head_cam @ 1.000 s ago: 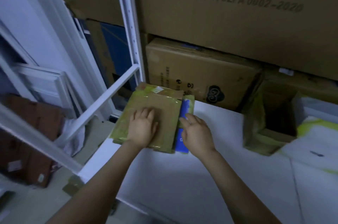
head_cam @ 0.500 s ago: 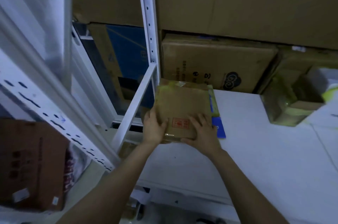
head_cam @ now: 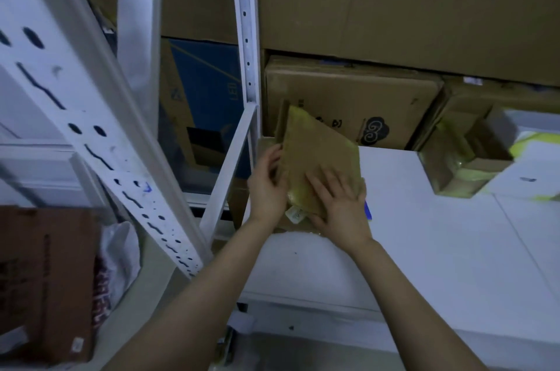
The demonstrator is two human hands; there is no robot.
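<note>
The room was dim, with a cold bluish cast. The white shelf caught the most light; the cartons behind were dark and flat. The package was smeared by motion. At the left edge the rack post bowed from the wide lens.

White shelf, flat parcels, cardboard boxes behind

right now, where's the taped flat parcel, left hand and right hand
taped flat parcel (head_cam: 315, 152), head view, upper face
left hand (head_cam: 266, 188), head view, back
right hand (head_cam: 342, 210), head view, back
</note>
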